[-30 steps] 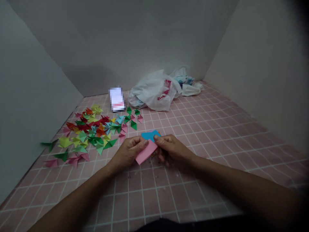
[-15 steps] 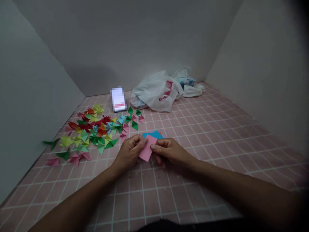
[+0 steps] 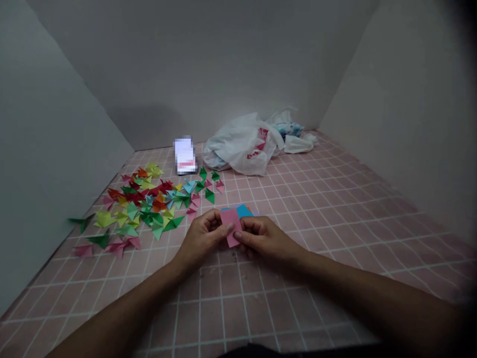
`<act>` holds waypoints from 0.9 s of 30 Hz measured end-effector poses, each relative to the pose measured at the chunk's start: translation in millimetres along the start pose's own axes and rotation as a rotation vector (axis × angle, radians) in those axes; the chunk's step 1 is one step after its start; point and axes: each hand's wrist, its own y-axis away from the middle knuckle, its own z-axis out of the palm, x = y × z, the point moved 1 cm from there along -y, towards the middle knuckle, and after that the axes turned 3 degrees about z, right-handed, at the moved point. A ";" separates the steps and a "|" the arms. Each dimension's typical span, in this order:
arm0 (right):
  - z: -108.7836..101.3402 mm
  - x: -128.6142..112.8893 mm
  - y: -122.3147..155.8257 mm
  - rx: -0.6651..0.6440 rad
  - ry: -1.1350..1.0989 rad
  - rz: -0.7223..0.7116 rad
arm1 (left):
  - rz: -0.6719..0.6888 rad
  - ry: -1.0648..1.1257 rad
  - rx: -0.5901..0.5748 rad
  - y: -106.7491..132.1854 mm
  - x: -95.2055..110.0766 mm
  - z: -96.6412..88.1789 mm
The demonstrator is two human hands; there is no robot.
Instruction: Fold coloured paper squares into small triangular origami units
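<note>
Between my two hands is a small pink sheet of origami paper, a narrow rectangle held nearly upright. My left hand grips its left side, thumb across the front. My right hand pinches its lower right edge between thumb and fingers. Just behind the pink paper, blue paper lies on the tiled-pattern surface, with a bit of orange at its right; my hands partly hide it. Left of my hands spreads a pile of folded paper cranes in red, green, yellow, pink, orange and light blue.
A phone with a lit, blurred screen stands behind the cranes. White plastic bags with red print lie against the back wall, beside a blue-patterned pack. Walls enclose the pink checked surface at left, back and right.
The pink paper has turned more upright and now looks narrower. My left thumb has slid lower along its face. The view has shifted slightly.
</note>
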 end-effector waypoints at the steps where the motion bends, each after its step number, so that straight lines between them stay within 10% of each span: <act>1: -0.1 -0.3 0.2 -0.009 0.005 0.002 | -0.007 0.012 0.002 0.6 0.6 0.6; 13: 1.4 -2.0 -1.7 -0.007 -0.051 -0.042 | 0.167 -0.243 0.042 4.1 4.2 -4.8; 18: -3.9 -4.6 -2.4 0.077 -0.058 -0.124 | 0.079 -0.195 -0.105 2.3 0.6 -1.5; 27: -4.4 -6.6 -5.7 0.091 -0.077 -0.125 | 0.054 -0.138 -0.028 0.3 -0.5 0.3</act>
